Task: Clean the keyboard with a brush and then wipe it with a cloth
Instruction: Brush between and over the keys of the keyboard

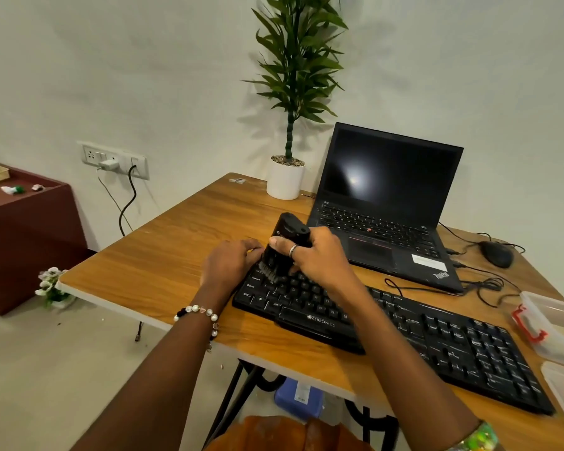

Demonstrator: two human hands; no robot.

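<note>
1. Black keyboard (404, 333) lies slantwise across the wooden tabletop (163, 262), its left end toward the middle and its right end near the front right edge.
2. The right hand (313, 258) has its grip wrapped round a chunky black brush (282, 245), held upright with the bristles down on the keys at the keyboard's upper left corner.
3. The left hand (230, 262) rests at the keyboard's left end, fingers curled over the far left edge just beside the brush.
4. Behind the keyboard stands an open laptop (388, 203), screen dark, with a potted plant (287, 180) to its left and a mouse (497, 253) to its right.
5. A clear plastic box (554, 323) sits at the tabletop's right edge.
</note>
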